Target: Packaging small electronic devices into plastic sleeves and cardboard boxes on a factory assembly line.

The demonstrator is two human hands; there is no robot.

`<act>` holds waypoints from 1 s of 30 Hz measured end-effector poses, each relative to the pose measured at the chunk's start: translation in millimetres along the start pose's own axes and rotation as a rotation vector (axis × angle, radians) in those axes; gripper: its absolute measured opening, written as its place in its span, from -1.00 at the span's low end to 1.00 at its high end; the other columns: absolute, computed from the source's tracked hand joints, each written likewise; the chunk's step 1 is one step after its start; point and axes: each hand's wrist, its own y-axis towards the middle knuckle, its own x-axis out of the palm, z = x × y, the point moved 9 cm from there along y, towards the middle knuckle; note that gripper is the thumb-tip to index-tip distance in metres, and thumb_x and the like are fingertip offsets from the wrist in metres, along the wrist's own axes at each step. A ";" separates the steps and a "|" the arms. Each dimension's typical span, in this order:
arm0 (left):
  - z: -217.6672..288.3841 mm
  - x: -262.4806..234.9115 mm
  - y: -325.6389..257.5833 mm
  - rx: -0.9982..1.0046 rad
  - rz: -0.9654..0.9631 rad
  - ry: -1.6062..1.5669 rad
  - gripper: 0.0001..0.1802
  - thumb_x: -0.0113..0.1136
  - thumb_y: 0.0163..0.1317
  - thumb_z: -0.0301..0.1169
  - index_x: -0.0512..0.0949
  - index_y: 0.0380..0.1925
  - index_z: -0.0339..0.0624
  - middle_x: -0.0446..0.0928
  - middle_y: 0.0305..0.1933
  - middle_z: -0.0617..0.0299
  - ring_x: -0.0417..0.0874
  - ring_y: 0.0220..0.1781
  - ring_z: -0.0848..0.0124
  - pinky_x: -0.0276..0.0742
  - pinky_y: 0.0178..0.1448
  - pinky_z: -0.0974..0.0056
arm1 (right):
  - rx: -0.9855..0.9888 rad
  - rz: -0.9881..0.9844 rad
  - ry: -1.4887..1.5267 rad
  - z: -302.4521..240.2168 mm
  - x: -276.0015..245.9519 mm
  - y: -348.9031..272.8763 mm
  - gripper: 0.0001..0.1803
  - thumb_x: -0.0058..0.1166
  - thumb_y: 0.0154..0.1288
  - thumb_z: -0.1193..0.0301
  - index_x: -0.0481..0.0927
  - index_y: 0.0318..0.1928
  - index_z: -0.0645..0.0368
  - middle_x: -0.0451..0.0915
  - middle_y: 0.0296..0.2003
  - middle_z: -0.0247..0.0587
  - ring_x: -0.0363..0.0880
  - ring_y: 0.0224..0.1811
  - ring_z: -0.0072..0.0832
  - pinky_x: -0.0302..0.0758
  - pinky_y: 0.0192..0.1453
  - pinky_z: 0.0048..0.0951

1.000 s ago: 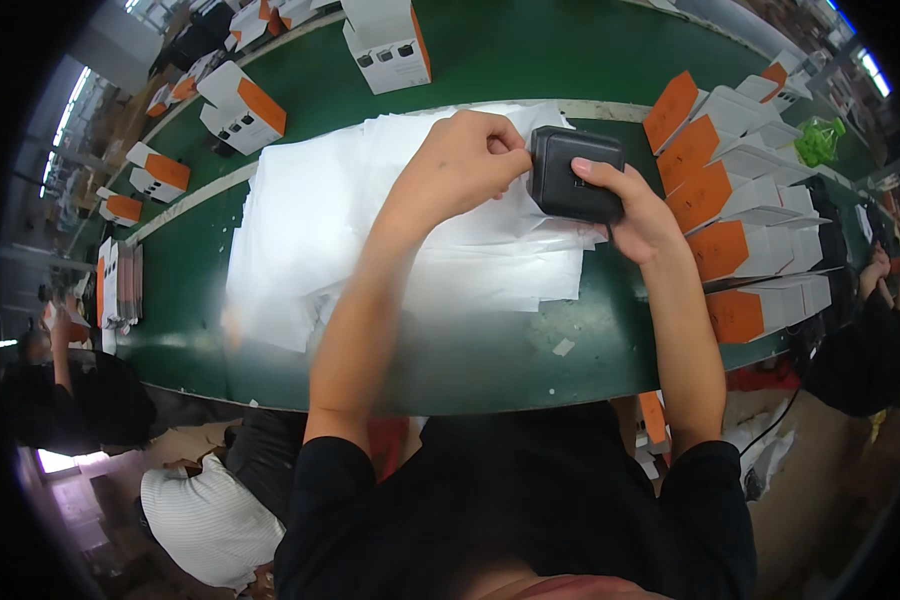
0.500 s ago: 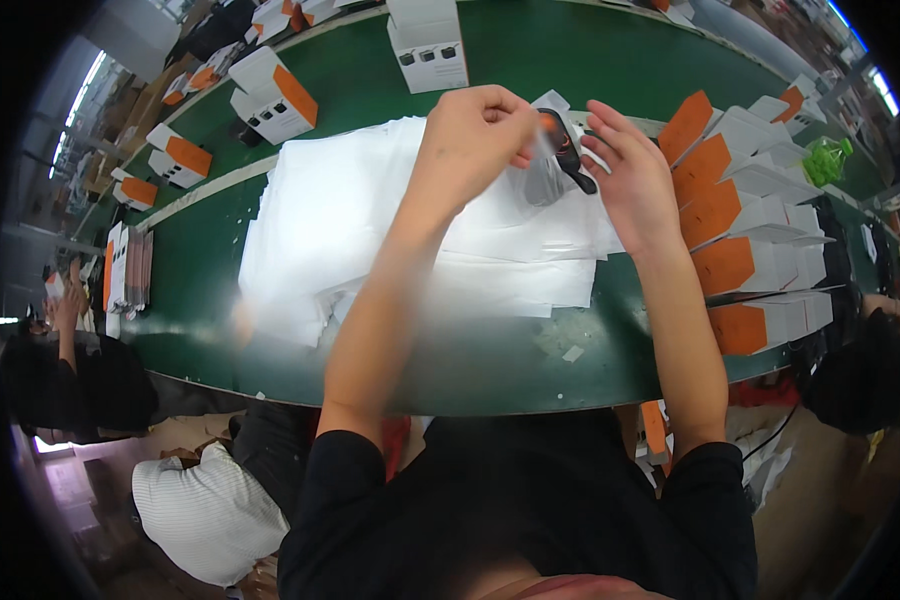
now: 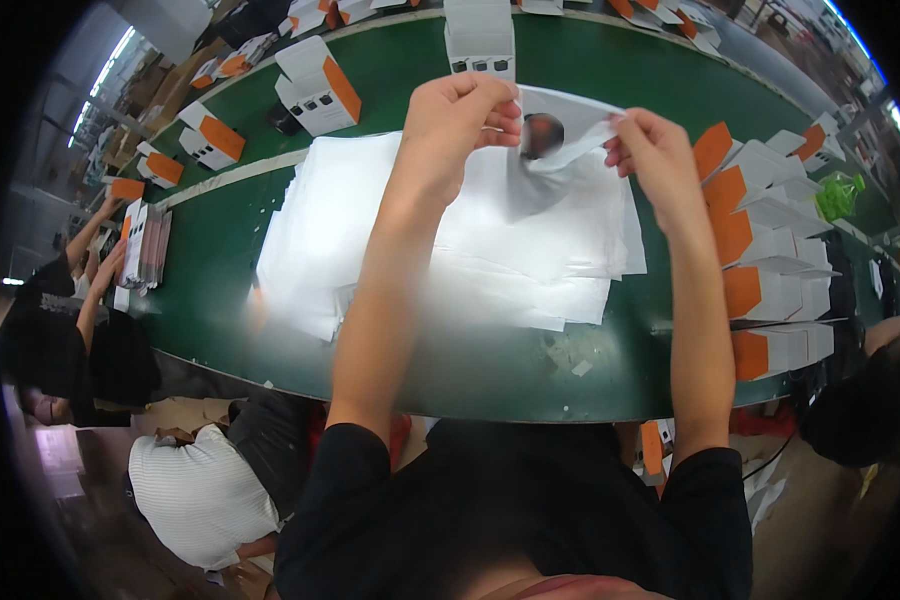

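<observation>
– Where are the hands?
– Both arms stretched forward, black sleeves pushed up. Left hand raised, fingers curled in a pinch.
– And the other?
– Right hand level with it, just apart, fingertips pinched, palm turned inward.

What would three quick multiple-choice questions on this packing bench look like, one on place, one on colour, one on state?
1. Where does the stack of folded boxes lie?
A. on the person's right
B. on the person's left
C. under the white sheets

2. What colour is the work surface?
A. grey
B. green
C. orange

3. How is the clear bag held?
A. lying flat, untouched
B. by the right hand alone
C. between both hands, above the bench

Answers: 1 A, the white and orange boxes lie beside the right forearm. 2 B, green shows around the white sheets. 3 C, the left hand and right hand each pinch an edge, with a dark item inside.
</observation>
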 end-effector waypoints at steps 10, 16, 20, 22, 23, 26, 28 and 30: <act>25.4 66.3 0.7 0.120 -0.329 0.140 -0.75 0.22 0.31 -0.37 0.66 -0.27 -0.42 0.64 -0.42 0.15 0.67 -0.44 0.48 0.60 -0.36 0.39 | -0.225 -0.108 -0.286 -19.1 66.0 -4.6 -0.36 0.42 0.09 0.28 0.55 0.16 0.28 0.71 -0.11 -0.13 0.67 -0.04 -0.37 0.56 0.08 -0.31; 54.9 -89.3 74.1 0.455 0.513 0.472 -0.60 0.29 0.26 -0.15 0.71 -0.16 -0.32 0.71 -0.32 0.17 0.67 -0.32 0.46 0.58 -0.21 0.33 | -0.535 -0.048 -0.060 -85.2 57.5 74.7 -0.49 0.42 0.24 0.36 0.55 0.14 0.28 0.67 -0.07 -0.24 0.65 -0.11 -0.51 0.60 -0.03 -0.47; -10.8 -108.9 142.8 0.441 0.572 0.877 -0.60 0.31 0.18 -0.20 0.69 -0.16 -0.34 0.72 -0.23 -0.11 0.75 -0.13 -0.04 0.64 0.02 0.06 | -0.813 -0.122 -0.001 -80.4 104.8 149.6 -0.40 0.38 0.26 0.41 0.45 0.28 0.13 0.60 0.03 -0.25 0.60 0.03 -0.43 0.55 0.11 -0.45; -14.5 -109.2 146.5 0.367 0.530 0.825 -0.64 0.30 0.17 -0.22 0.70 -0.21 -0.33 0.72 -0.24 -0.14 0.75 -0.13 -0.07 0.64 0.03 0.05 | -0.834 -0.143 -0.210 -71.5 106.3 152.8 -0.41 0.38 0.23 0.43 0.49 0.27 0.06 0.61 0.05 -0.24 0.59 0.08 -0.36 0.53 0.16 -0.41; -19.7 -109.2 150.5 0.288 0.486 0.777 -0.68 0.29 0.17 -0.24 0.72 -0.26 -0.31 0.71 -0.25 -0.18 0.74 -0.13 -0.10 0.64 0.04 0.03 | -0.842 -0.165 -0.417 -66.5 108.7 154.6 -0.41 0.38 0.21 0.44 0.52 0.26 -0.02 0.61 0.07 -0.22 0.57 0.13 -0.28 0.50 0.22 -0.37; -16.9 -109.7 152.1 0.295 0.422 0.648 -0.73 0.28 0.16 -0.28 0.73 -0.35 -0.29 0.70 -0.29 -0.19 0.74 -0.14 -0.12 0.64 0.05 0.01 | -0.937 -0.155 -0.985 -61.1 113.3 153.4 -0.48 0.33 0.27 0.40 0.57 0.24 -0.03 0.58 0.12 -0.21 0.48 0.25 -0.23 0.44 0.28 -0.28; -19.9 -108.9 151.3 0.265 0.441 0.660 -0.74 0.29 0.16 -0.28 0.74 -0.38 -0.28 0.71 -0.26 -0.15 0.75 -0.14 -0.10 0.64 0.05 0.02 | -0.774 -0.179 -1.118 -47.0 133.4 152.0 -0.54 0.31 0.28 0.29 0.62 0.20 -0.07 0.49 0.26 -0.19 0.36 0.35 -0.07 0.35 0.38 -0.16; -26.5 -115.2 145.1 0.179 0.503 0.698 -0.73 0.30 0.17 -0.25 0.74 -0.30 -0.25 0.72 -0.19 -0.13 0.75 -0.09 -0.07 0.64 0.06 0.05 | -0.739 -0.115 -1.391 -32.9 151.4 138.8 -0.56 0.29 0.27 0.18 0.67 0.16 -0.12 0.45 0.30 -0.20 0.34 0.36 -0.05 0.30 0.41 -0.10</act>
